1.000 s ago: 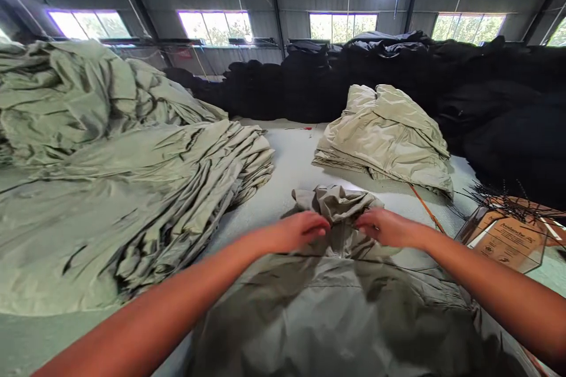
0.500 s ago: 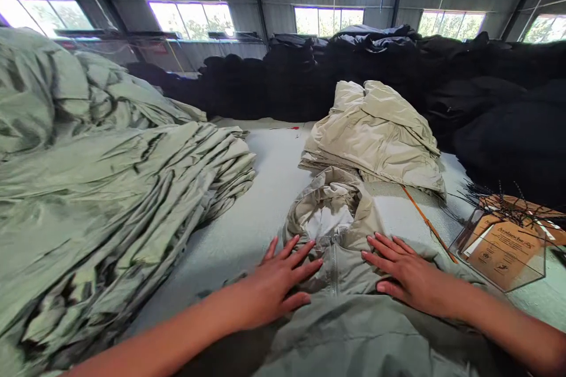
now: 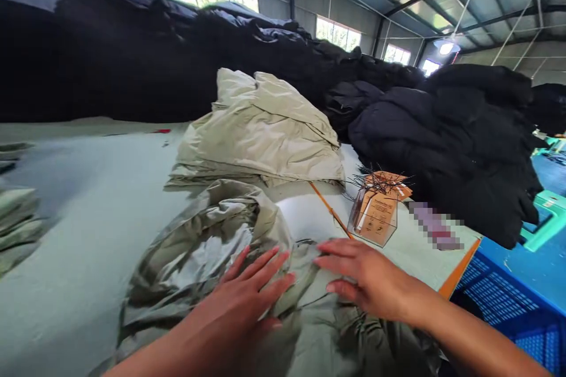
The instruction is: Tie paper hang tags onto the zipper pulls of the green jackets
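Observation:
A grey-green hooded garment (image 3: 305, 330) lies on the pale table in front of me, its hood opening facing up and showing a light lining. My left hand (image 3: 254, 291) rests on the garment just below the hood, fingers spread. To its right my right hand (image 3: 360, 274) touches the garment's fabric near the shoulder, fingers stretched toward the left and slightly apart. Neither hand grips anything visible. Just beyond the hood sits a stack of folded beige garments (image 3: 265, 135).
A clear holder (image 3: 374, 218) with brown tags and black strings stands at the right, beside an orange strap (image 3: 329, 209). Dark garments (image 3: 442, 147) are heaped behind. Blue crates (image 3: 508, 300) stand below the table's right edge. Green fabric (image 3: 20, 224) lies at far left.
The view has swung to the right, bringing the crates and table edge in. The garment's hood lies more open and skewed to the left. My hands are closer together.

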A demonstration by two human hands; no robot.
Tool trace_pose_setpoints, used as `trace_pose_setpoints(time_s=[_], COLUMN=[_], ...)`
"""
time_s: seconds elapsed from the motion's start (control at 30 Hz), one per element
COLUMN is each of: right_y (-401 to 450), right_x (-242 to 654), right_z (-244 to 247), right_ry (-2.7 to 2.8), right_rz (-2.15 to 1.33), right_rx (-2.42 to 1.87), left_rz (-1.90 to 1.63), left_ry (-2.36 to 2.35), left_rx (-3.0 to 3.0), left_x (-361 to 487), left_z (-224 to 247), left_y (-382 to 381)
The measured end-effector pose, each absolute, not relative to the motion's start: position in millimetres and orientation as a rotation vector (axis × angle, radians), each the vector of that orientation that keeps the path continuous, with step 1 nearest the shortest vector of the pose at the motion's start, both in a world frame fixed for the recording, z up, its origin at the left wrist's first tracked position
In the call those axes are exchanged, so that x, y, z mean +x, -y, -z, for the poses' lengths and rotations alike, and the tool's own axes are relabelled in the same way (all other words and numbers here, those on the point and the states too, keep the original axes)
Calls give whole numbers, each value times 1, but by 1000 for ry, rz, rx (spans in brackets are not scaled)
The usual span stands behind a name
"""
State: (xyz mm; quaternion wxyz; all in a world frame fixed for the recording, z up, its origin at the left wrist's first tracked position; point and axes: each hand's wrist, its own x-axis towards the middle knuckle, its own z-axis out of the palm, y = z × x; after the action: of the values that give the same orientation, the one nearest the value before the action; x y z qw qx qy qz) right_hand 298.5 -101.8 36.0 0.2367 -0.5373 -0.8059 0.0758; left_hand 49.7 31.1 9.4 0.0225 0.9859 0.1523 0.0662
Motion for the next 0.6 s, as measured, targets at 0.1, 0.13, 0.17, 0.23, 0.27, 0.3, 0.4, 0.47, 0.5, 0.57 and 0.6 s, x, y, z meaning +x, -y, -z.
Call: trace_pose_setpoints(time_s=[0.1,0.13,0.17,0.23,0.27,0.3,0.4,0.47,0.5,0.57,0.6], right_y=[110,110,110,106,102,99,87,81,79,77,76], right_x=[336,350,364,389,400,408,423,426,427,427,427], right_z=[-42,-44,-46,-49,-49,-49,-47,-45,-45,-45,-46], right_ry=[1861,1754,1660,1531,1502,1496,1540,1562,1564,1565,1569], right_rz=[34,129,225,381,429,461,509,501,491,470,464], right_rx=[-1598,-1688,-1803,-2046,-2151,-2236,-2364,-2390,-2397,-2410,-2416], left_rz=[-114,-127,-134,-94,-61,-29,8,-21,-39,-66,-74], left_ry=[-371,-346,-324,-293,-289,-286,-258,-229,-217,-213,-217], left_rx=[3023,3008,2993,2963,2953,2946,2938,2930,2925,2919,2918], left_x=[76,85,94,111,119,126,140,144,145,144,144], left_z=[-29,-35,-41,-49,-52,-53,-56,-56,-55,-53,-52], left_y=[-26,-24,-23,-19,-18,-16,-13,-11,-10,-9,-8])
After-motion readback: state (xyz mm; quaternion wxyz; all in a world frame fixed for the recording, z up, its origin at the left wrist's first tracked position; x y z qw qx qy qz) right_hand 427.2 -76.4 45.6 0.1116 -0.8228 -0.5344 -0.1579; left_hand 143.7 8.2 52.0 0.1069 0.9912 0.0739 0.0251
